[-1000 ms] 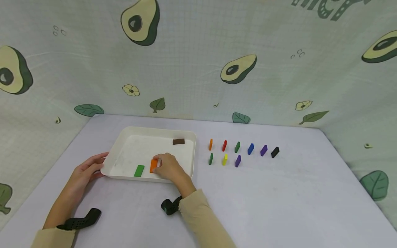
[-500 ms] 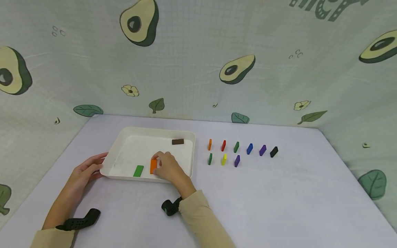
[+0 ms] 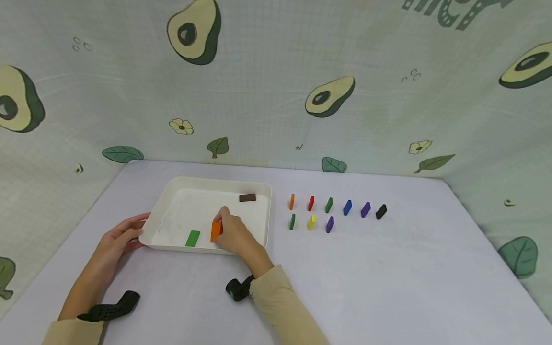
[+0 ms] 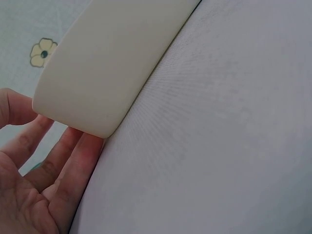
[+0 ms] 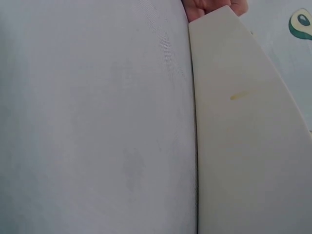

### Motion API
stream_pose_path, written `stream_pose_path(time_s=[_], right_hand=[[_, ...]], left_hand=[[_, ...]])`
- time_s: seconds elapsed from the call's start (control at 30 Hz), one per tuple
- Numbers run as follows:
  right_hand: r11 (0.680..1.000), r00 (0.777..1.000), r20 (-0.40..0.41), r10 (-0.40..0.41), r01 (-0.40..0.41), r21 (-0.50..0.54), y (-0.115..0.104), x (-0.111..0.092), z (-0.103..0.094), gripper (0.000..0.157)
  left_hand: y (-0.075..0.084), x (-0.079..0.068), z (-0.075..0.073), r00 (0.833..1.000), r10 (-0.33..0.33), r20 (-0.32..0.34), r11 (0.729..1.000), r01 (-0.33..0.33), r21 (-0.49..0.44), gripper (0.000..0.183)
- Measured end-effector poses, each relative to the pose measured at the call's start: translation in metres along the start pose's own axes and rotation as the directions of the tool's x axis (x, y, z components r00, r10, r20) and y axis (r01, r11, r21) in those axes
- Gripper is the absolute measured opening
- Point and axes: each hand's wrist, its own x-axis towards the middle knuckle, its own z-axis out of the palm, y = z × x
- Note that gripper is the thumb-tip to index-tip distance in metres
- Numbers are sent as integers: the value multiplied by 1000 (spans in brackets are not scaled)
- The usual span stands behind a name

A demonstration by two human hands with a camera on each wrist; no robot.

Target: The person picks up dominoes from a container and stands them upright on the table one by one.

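Observation:
In the head view, my right hand (image 3: 235, 235) reaches into the white tray (image 3: 185, 184) and holds an orange domino (image 3: 216, 232) at its right side. The thumb is mostly hidden there. To the left of it, near the tray's front wall, is a green domino (image 3: 192, 238). A brown domino (image 3: 247, 197) is near the back right corner inside. My left hand (image 3: 115, 244) grips the tray's front left corner. Up close in the left wrist view, its thumb is at the rim and its fingers (image 4: 63, 156) touch the outer wall. The right wrist view shows the tray's outer wall (image 5: 243, 126).
Right of the tray, small dominoes stand in two rows. The back row runs from an orange one (image 3: 292, 201) to a black one (image 3: 381, 212); a yellow one (image 3: 311, 222) is in the front row. A printed cloth (image 3: 267, 72) hangs behind the table (image 3: 388, 278).
The orange domino shifted slightly left, then back right with my right hand, whose fingertips have moved a little. The left hand keeps its place on the tray.

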Motion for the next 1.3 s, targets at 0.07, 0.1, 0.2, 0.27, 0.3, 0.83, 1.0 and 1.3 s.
stream_pose_path(time_s=[0.07,0.1,0.2,0.27,0.3,0.83,1.0,1.3], right_hand=[[1000,1000,-2,2,-2,-10,0,0,0,37],[1000,1000,-3,3,-3,-16,0,0,0,36],[999,1000,-8,-6,5,-39,-1,-1,-1,33],[999,1000,-11,-13,13,-50,-1,-1,-1,32],[998,1000,-12,-16,16,-56,-1,-2,-1,31],[943,998,-60,-2,-18,-333,-4,-27,-23,24],[939,997,-72,-8,-17,-344,-3,-32,-31,21],[952,996,-79,32,-54,-302,-4,-42,-49,25]], left_hand=[[0,0,0,1000,3,2,1000,-3,2,42],[0,0,0,1000,6,4,1000,-6,1,42],[0,0,0,1000,10,4,1000,-10,2,42],[0,0,0,1000,5,3,1000,-5,3,42],[0,0,0,1000,3,1,1000,-3,5,42],[0,1,-1,1000,-11,-1,999,11,-52,41],[1,0,-2,1000,-2,3,998,2,-59,40],[1,1,-2,1000,6,8,999,-6,-53,38]])
